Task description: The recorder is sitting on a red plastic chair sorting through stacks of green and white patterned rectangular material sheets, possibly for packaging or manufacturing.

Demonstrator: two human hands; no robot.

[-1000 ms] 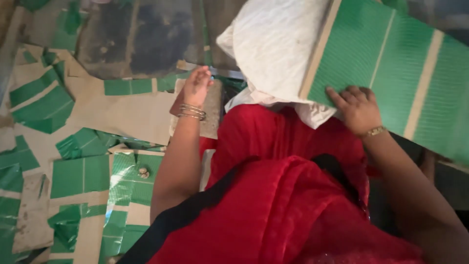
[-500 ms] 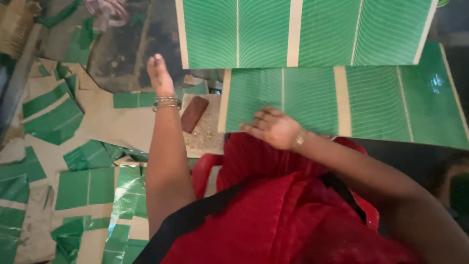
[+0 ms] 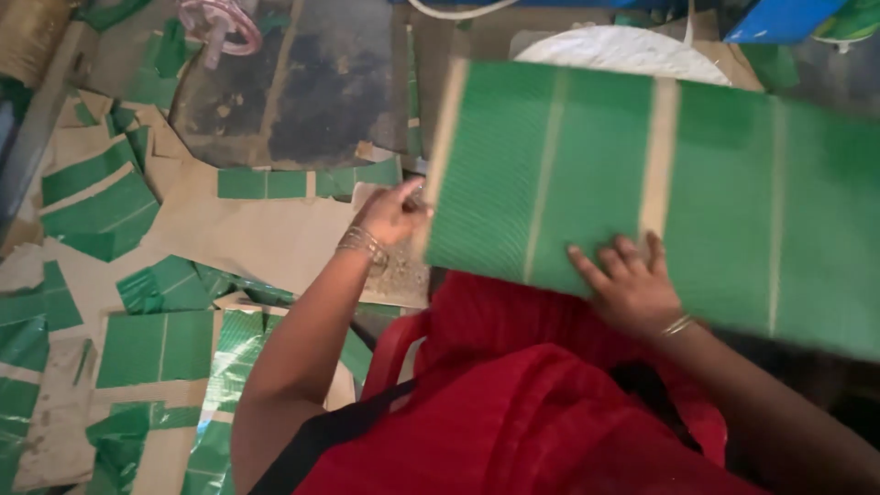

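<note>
A large green sheet (image 3: 587, 174) with pale tan stripes lies across my lap, above my red clothing. My left hand (image 3: 392, 213), with bangles at the wrist, grips the sheet's left edge. My right hand (image 3: 631, 286) rests flat on the sheet's lower part, fingers spread, a bangle at its wrist. The sheet's right end is blurred.
Green and tan paper scraps (image 3: 156, 344) litter the floor at left. A red plastic stool (image 3: 396, 353) shows under me. A white round bundle (image 3: 623, 48) lies behind the sheet, a pink tape dispenser (image 3: 218, 23) at top left, and a blue object (image 3: 779, 16) at top right.
Two green sheets were spread out in front of me; now one sheet lies over my lap. My left hand moved from open air to the sheet's left edge. My right hand shifted right.
</note>
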